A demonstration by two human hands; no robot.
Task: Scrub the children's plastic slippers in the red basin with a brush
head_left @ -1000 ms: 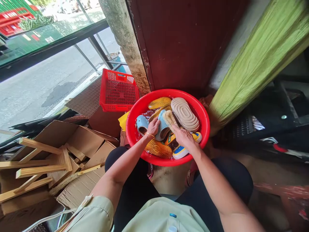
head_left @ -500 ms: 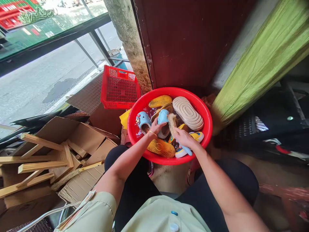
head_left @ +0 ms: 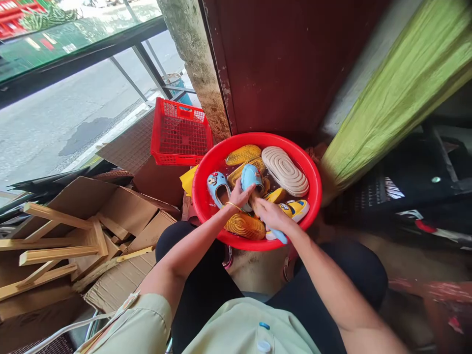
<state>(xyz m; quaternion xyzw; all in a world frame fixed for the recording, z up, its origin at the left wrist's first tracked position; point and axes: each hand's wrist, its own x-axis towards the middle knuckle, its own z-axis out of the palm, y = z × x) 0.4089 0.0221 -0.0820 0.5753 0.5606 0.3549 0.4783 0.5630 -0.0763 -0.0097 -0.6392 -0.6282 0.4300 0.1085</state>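
A red basin [head_left: 316,196] holds dark water and several shoes. My left hand [head_left: 240,194] is closed on a light blue clog [head_left: 251,177] near the basin's middle. Closed round a brush with a light blue handle [head_left: 279,236], my right hand [head_left: 271,214] has the brush's head at the clog's opening, where the bristles are mostly hidden. Another light blue clog [head_left: 218,187] lies to the left. Yellow soles [head_left: 243,155] and a cream sole [head_left: 285,170] are behind; an orange-yellow sole [head_left: 245,226] and a yellow and white shoe [head_left: 297,210] are nearer me.
A red plastic crate [head_left: 181,132] stands behind the basin to the left. Cardboard [head_left: 136,211] and a wooden frame [head_left: 62,250] lie at the left. Green cloth [head_left: 394,93] hangs at the right, beside a dark red door panel [head_left: 280,64].
The brush has moved left and down from beside the held clog to its opening. The clog is tilted more upright, and the whole view has shifted slightly.
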